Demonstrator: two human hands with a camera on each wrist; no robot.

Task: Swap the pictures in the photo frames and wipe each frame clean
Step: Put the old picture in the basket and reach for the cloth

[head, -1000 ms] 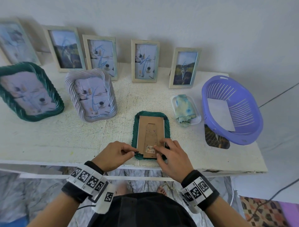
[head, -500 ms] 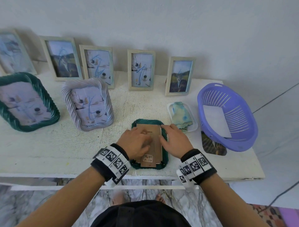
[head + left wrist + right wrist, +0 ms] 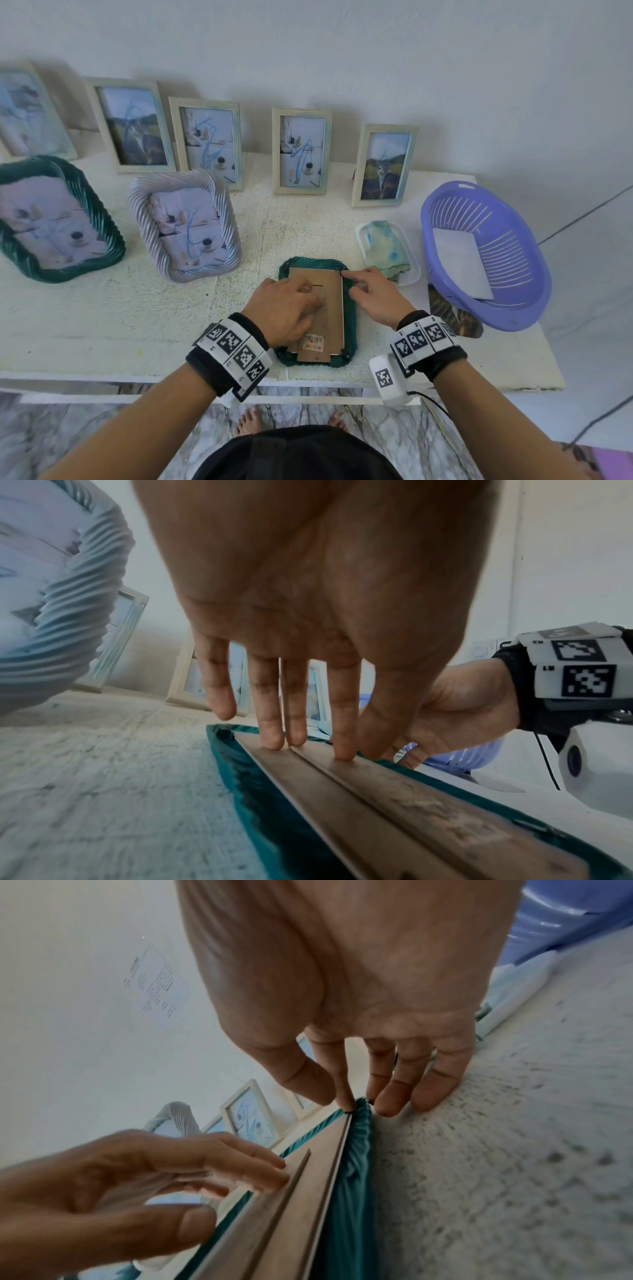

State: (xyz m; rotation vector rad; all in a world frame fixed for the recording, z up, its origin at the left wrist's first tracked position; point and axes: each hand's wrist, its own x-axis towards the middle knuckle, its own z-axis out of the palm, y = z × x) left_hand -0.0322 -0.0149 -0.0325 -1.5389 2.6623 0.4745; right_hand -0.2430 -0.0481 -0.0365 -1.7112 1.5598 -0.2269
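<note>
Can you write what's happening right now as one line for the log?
step: fastening backing | left hand: presses backing board | right hand: fingertip on clip, green frame corner | frame: face-down

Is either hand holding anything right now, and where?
Nothing is gripped. Left hand presses the backing board flat; right hand's forefinger touches the green frame's far-right corner clip.

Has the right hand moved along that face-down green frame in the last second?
Yes. The right hand has gone from the near end of the face-down green ribbed frame, by the price sticker, up to its far right corner, nearer the cloth dish.
</note>
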